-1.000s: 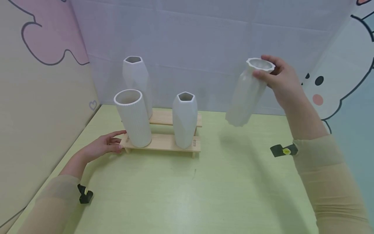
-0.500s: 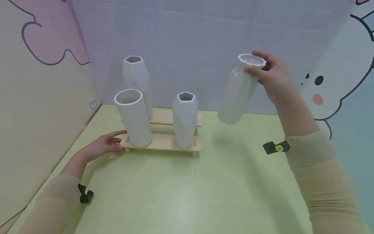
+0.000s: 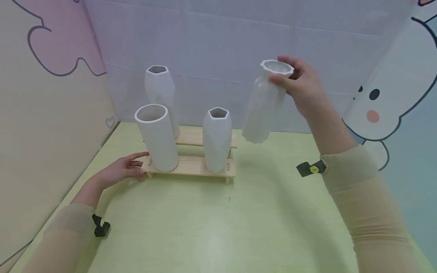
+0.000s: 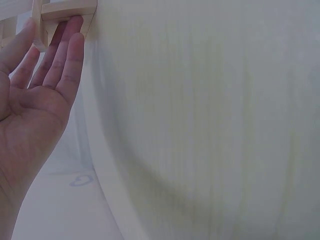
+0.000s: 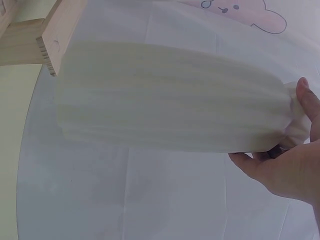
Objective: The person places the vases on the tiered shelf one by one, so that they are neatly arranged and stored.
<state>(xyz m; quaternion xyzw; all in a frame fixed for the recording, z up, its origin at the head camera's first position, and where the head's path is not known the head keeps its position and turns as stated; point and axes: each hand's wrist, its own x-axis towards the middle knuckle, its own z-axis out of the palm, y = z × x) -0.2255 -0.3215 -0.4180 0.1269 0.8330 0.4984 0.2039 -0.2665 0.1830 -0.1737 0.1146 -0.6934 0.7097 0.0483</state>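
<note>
My right hand grips a white ribbed vase by its neck, just under the scalloped rim. The vase hangs tilted in the air, right of a two-step wooden rack. In the right wrist view its base overlaps the rack's end. My left hand holds the left end of the rack's lower step between thumb and fingers, also seen in the left wrist view. On the lower step stand a ribbed cylindrical vase and a faceted vase. Another faceted vase is on the upper step, partly hidden.
The rack stands on a pale green table. A pale cloth backdrop hangs behind, with cartoon-printed panels on the left and right. Bare wood shows on the upper step's right part.
My right hand has carried the ribbed vase leftward and slightly up, closer to the rack. The left hand, the rack and the standing vases stay in place.
</note>
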